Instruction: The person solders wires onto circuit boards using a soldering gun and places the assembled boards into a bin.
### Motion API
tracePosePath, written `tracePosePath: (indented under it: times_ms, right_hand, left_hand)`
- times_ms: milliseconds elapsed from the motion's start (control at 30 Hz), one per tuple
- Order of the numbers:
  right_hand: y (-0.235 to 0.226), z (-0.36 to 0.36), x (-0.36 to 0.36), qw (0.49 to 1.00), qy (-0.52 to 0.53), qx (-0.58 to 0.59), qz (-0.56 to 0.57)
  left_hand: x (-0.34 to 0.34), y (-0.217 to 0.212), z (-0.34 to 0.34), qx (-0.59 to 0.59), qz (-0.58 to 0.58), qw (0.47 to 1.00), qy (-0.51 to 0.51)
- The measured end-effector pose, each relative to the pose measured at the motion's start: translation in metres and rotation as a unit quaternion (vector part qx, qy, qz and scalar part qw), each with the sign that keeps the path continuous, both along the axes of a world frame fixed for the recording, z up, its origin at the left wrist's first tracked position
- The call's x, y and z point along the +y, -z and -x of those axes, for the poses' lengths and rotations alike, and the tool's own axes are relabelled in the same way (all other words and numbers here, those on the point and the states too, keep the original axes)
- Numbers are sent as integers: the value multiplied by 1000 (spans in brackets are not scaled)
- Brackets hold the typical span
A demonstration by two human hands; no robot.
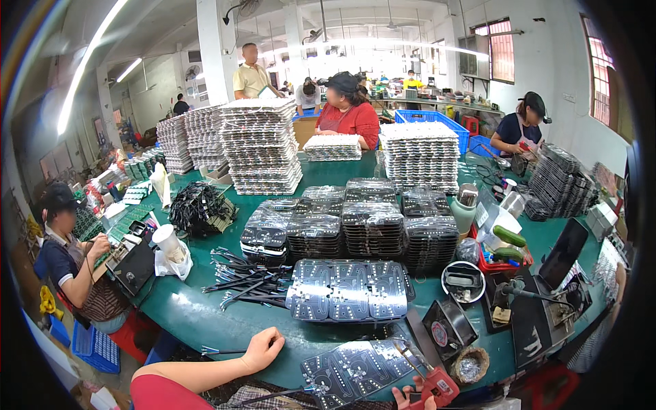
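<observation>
- Left hand (262,350): loosely curled, resting on the green table (198,314) edge, holding nothing.
- Right hand (410,396): fingers wrapped around a red hand tool (437,387).
- Circuit panel (352,369): lies on the table edge between both hands.

A round green table (198,311) fills the middle of a factory hall. Tall stacks of clear trays (262,143) rise at its far left, with another tall stack (419,156) to the right, before a blue crate (434,121). Lower stacks of dark trays (372,225) sit at the table's centre. A tangle of black cables (199,207) lies to the left, near a white cup (166,240). Loose black cable ties (247,277) spread beside the centre stacks. On the right stand a green flask (465,205) and two cucumbers (509,237). A person in red (347,113) sits at the far side; another in a dark shirt (68,260) works on the left.
</observation>
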State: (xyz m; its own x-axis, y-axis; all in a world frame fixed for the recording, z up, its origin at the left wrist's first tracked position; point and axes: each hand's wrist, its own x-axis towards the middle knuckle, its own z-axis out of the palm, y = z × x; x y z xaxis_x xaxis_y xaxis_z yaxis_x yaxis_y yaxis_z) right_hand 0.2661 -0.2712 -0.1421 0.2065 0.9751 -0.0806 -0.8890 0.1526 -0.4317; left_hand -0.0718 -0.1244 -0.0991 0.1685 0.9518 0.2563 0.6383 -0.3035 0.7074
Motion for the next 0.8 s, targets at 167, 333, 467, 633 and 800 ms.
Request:
tracePosePath:
  times_ms: [167, 333, 467, 633, 800]
  right_hand:
    - [1, 2, 3, 999, 13, 25, -19]
    - [-1, 4, 6, 999, 52, -2, -2]
    - [7, -1, 10, 998, 39, -9, -37]
    - [0, -4, 10, 995, 57, -23, -76]
    - [-1, -3, 10, 993, 105, -51, -35]
  left_hand:
    - [2, 5, 8, -96, 54, 994, -7]
    - [4, 10, 12, -231, 118, 966, -12]
    - [7, 8, 11, -89, 59, 994, 38]
    - [18, -25, -21, 113, -69, 961, 244]
    - [26, -7, -35, 114, -129, 931, 322]
